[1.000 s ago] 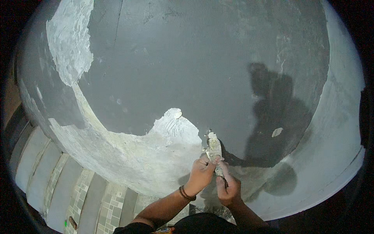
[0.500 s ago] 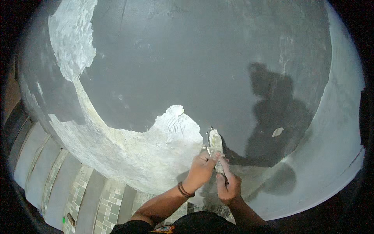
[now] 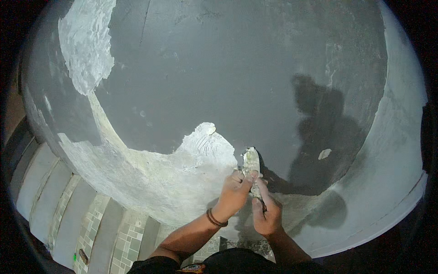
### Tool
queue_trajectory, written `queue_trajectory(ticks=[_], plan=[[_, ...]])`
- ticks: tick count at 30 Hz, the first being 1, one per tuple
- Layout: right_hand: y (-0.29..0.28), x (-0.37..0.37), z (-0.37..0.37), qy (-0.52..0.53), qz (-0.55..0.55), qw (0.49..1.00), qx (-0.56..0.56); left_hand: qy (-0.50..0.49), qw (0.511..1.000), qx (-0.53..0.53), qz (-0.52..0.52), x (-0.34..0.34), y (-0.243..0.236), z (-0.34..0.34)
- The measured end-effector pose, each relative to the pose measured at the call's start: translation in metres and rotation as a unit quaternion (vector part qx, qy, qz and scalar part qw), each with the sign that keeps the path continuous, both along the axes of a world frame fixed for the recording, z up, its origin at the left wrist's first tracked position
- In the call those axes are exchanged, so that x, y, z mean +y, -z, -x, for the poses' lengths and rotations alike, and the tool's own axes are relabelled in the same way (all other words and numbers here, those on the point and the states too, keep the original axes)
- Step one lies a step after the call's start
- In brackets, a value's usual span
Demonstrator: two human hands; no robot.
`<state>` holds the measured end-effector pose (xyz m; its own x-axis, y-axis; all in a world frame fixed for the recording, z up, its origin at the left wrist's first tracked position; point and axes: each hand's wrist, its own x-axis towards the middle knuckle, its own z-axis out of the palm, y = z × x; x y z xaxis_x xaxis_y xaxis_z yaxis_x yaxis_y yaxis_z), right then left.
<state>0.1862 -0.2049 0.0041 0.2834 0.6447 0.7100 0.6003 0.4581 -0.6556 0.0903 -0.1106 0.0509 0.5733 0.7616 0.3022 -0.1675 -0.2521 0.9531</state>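
Observation:
A narrow trowel (image 3: 251, 160), caked in pale plaster, points up and away from me in front of the curved wall. My right hand (image 3: 268, 214) is closed round its handle, thumb along the side. My left hand (image 3: 235, 194) has its thumb and curled fingers pressed on the lower part of the blade; whether its fingers hold anything else is hidden. Just left of the trowel tip is the edge of a rough white plaster patch (image 3: 200, 148) with a ridged, scratched surface. Beyond it spreads the dark grey coat (image 3: 219, 86) of the wall.
Another white plaster patch (image 3: 86, 50) lies at upper left. A small pale blob (image 3: 324, 154) sits on the wall at right, within my shadow (image 3: 319, 123). Steps (image 3: 80, 205) with tiled strips run down at lower left. A pale band (image 3: 388, 196) edges the wall at right.
The trowel and both hands have barely shifted. My left thumb sits slightly lower and flatter on the blade, and the view has moved a little.

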Motion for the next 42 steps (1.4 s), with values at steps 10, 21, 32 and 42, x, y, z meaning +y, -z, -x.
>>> queue_trajectory(ticks=[10,21,32,42], plan=[[-0.002,0.0,0.001,0.002,-0.026,0.999,-0.021,0.006,1.0,0.012,0.015,0.008,0.013,-0.001],[-0.007,0.002,0.007,0.005,0.016,1.0,0.017,-0.024,0.998,-0.048,-0.032,0.006,0.006,-0.001],[-0.009,0.006,0.007,-0.033,0.018,0.999,0.026,0.025,0.992,-0.099,0.077,0.002,0.001,0.002],[-0.007,0.004,0.009,-0.007,0.02,1.0,-0.003,0.007,0.989,-0.096,0.11,-0.001,0.003,0.001]])
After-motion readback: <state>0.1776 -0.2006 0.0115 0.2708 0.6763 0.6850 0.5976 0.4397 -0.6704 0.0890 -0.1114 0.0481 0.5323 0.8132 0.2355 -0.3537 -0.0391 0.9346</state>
